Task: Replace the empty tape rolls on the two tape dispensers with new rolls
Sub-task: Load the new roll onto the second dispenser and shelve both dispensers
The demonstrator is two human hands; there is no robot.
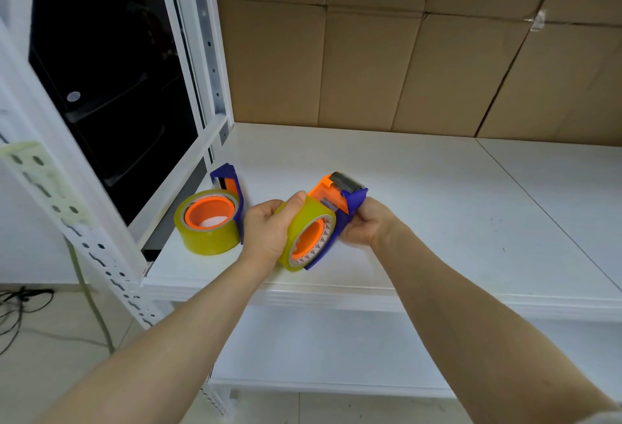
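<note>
You are holding 1 tape dispenser (340, 211) between both hands, lifted just above the front part of the white shelf (437, 208). Your left hand (266, 231) is wrapped around the yellowish tape roll (304, 231) mounted on that dispenser: the thumb lies over the top of the roll and the other fingers curl behind it, out of sight, so the roll sits deep in the palm. Your right hand (365, 223) grips the blue body of the dispenser from the right side, fingers closed around its edge just below the grey roller (346, 182) and the orange front piece. The roll's orange hub faces you, tilted slightly down. The 2nd dispenser (232, 194) rests on the shelf to the left, near the white post (208, 53), with its own tape roll (208, 221) already fitted on an orange hub and lying flat, opening upward. It is just beside your left hand but not touching it. Brown cardboard boxes (404, 53) line the back of the shelf.
</note>
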